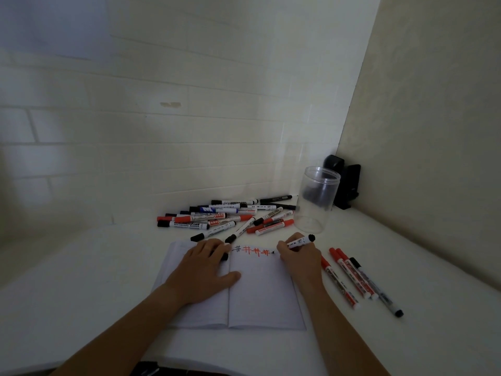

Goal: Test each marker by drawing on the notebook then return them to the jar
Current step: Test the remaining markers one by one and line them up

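Head view, pile marker [186, 225] reads "WHITEBOARD MARKER"

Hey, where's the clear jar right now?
The clear jar stands upright at the far right of the table in the head view, just right of the marker pile, in front of a black object in the corner.

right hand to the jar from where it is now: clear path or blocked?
Probably clear. The right hand grips a black-capped marker at the notebook's top edge, and the open jar stands upright just beyond it. Only bare table lies between; the marker pile sits left of that line.
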A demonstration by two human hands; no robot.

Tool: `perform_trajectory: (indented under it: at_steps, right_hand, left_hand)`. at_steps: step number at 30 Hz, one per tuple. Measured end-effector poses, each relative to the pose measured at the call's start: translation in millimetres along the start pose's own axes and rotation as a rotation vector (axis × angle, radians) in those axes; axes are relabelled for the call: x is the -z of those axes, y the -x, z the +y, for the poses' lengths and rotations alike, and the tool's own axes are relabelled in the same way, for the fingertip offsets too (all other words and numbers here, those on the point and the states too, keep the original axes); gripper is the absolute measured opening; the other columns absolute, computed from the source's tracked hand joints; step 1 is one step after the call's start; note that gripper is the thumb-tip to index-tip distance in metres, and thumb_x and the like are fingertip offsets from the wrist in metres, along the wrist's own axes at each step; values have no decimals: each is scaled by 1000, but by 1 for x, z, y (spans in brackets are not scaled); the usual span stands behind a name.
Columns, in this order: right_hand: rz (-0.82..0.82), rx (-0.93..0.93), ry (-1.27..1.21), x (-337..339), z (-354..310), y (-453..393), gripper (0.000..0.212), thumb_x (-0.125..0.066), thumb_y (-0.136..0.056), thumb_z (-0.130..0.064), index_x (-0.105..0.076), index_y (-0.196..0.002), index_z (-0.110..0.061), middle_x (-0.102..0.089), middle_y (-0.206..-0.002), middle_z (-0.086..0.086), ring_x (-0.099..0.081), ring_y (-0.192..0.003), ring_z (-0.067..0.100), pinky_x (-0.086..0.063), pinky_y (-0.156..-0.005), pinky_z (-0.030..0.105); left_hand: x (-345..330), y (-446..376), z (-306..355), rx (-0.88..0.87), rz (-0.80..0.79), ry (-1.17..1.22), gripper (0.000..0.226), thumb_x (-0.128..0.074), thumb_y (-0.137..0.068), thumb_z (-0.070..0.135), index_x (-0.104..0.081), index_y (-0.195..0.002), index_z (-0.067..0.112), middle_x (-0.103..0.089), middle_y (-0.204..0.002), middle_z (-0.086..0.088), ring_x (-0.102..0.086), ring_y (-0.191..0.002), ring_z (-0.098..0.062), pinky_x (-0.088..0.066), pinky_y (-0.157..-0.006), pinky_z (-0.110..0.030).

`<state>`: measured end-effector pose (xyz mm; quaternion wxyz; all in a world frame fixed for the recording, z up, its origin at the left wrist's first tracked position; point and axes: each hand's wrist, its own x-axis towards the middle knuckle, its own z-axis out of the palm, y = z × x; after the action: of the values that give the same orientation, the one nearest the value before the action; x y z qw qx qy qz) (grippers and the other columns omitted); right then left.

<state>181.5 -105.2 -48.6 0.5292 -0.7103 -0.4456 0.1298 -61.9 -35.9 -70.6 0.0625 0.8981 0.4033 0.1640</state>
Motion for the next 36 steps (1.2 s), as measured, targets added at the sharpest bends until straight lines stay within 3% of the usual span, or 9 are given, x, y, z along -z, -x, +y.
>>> perform_trajectory:
  at_steps: [5, 8, 10, 13, 17, 20, 23, 27, 36]
  right_hand:
    - [117, -54, -6, 1, 1, -1, 33, -67, -82, -13, -46, -57, -14, -54, -51, 8, -42, -46, 13, -36, -45, 25]
    - [104, -46, -35, 0, 3, -2, 30, -68, -86, -16, -54, -61, -6, -66, -61, 17, -55, -51, 17, -45, -51, 30]
    - [71, -39, -36, 0, 2, -2, 32, -69, -90, -20, -61, -70, 3, -68, -64, 15, -62, -54, 24, -51, -54, 32]
    - [38, -37, -16, 0, 1, -1, 30, -71, -90, -23, -65, -76, 3, -70, -66, 12, -67, -60, 26, -56, -58, 36]
    - [29, -23, -14, 0, 1, 0, 25, -68, -85, -14, -50, -69, -5, -61, -61, 15, -53, -53, 20, -45, -51, 28]
    - [21, -28, -27, 2, -2, 2, 27, -67, -84, -14, -46, -67, -14, -51, -56, 6, -49, -54, 16, -40, -51, 29]
    - [50, -12, -19, 3, -3, 2, 30, -65, -87, -13, -45, -65, -14, -50, -54, 4, -52, -53, 17, -41, -50, 29]
    - [50, 1, -13, 2, 0, 2, 28, -65, -89, -15, -48, -68, -12, -60, -60, 18, -57, -55, 20, -48, -52, 34]
    - [61, -15, -59, 3, -1, 3, 31, -65, -87, -10, -43, -65, -12, -47, -55, 2, -44, -52, 16, -38, -49, 29]
  left_hand:
    - [1, 1, 1, -1, -8, -1, 97, -14, -75, 92, -31, -149, 32, -30, -153, 9, -27, -141, -12, -27, -118, -38]
    - [1, 1, 0, 1, -5, 9, 96, -15, -76, 92, -31, -150, 32, -30, -153, 9, -26, -142, -13, -27, -119, -39]
    - [0, 0, 0, -2, -4, 5, 88, -23, -81, 88, -31, -150, 32, -30, -153, 9, -26, -142, -13, -26, -119, -38]
    - [-1, 1, 0, -5, 10, 5, 84, -28, -83, 83, -32, -149, 32, -31, -151, 10, -27, -141, -12, -27, -118, -37]
    - [-1, 1, 0, -10, 20, -4, 83, -28, -83, 83, -33, -148, 31, -32, -151, 9, -27, -140, -12, -27, -117, -37]
    - [-1, 1, 0, -11, 16, -3, 85, -26, -83, 85, -33, -148, 31, -32, -151, 9, -27, -141, -12, -27, -118, -38]
    - [-1, 1, 0, -11, 18, 0, 81, -30, -86, 81, -33, -149, 31, -31, -152, 9, -27, -141, -13, -27, -118, -38]
    - [0, 1, 1, -5, 3, -6, 78, -34, -89, 78, -30, -150, 31, -29, -154, 8, -25, -143, -13, -25, -119, -38]
    - [1, 1, 2, -14, 5, -7, 76, -34, -90, 76, -29, -151, 31, -28, -155, 7, -24, -143, -13, -24, -120, -38]
